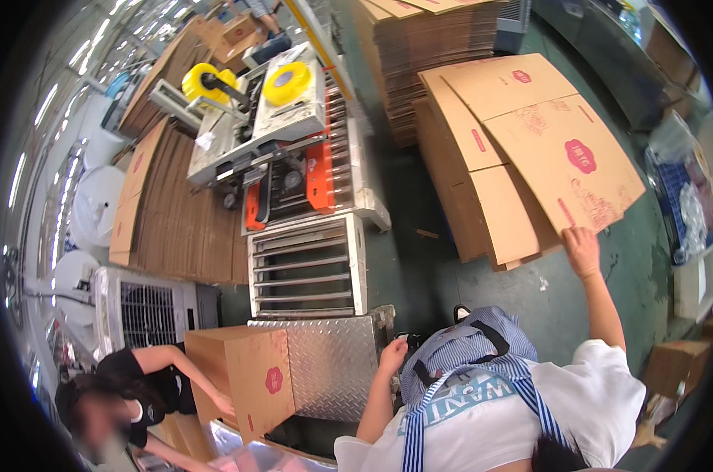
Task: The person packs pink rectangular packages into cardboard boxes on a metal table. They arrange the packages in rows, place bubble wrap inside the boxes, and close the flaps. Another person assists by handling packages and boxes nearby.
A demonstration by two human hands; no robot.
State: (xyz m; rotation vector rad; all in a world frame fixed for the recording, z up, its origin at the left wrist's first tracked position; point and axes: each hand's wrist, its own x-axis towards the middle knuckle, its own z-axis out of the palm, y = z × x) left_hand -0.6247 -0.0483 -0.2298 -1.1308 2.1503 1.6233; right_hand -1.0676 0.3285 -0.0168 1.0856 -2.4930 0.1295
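Observation:
My right hand [583,250] reaches out to the right and grips the near edge of a flattened cardboard box [541,141]. The brown box has red printed marks and lies tilted on top of other flattened cartons [455,185], overhanging them. My left hand [392,354] hangs in front of my body with its fingers curled in, and nothing shows in it. It is beside the striped apron [459,346] and near the diamond-patterned metal plate [329,366].
At the lower left a co-worker in black [164,377] handles an upright carton [242,374]. Ahead stands a carton-taping machine [274,126] with a roller conveyor [305,267]. Stacks of flat cardboard [435,59] stand behind; a white crate [695,283] sits far right.

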